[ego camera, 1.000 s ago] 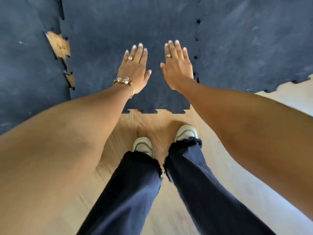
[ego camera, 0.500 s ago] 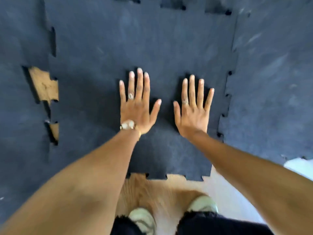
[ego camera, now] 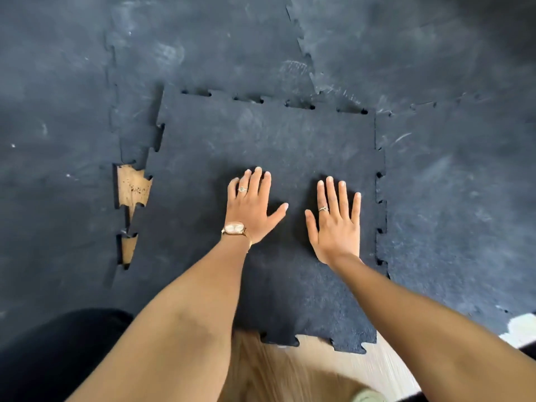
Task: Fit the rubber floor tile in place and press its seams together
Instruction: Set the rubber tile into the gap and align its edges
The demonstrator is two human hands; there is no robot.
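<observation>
A dark rubber floor tile (ego camera: 261,134) with jigsaw edges lies among other dark tiles. My left hand (ego camera: 251,206), with a ring and a wristwatch, rests flat on it, fingers spread. My right hand (ego camera: 336,221), also ringed, lies flat beside it, nearer the tile's right seam (ego camera: 380,198). The right and far seams show small dark holes along the teeth. On the left side the tile sits skewed, and two gaps (ego camera: 133,187) show bare wood floor between its teeth and the neighbouring tile.
Laid rubber tiles (ego camera: 449,184) surround the tile on the left, far and right sides. Bare wooden floor (ego camera: 319,369) shows at its near edge. My dark trouser leg (ego camera: 58,343) is at lower left and a shoe tip (ego camera: 368,397) at the bottom.
I have bent lower and the view has moved forward over the tile. Both hands went from hovering to lying flat on the tile. My feet have nearly left the view.
</observation>
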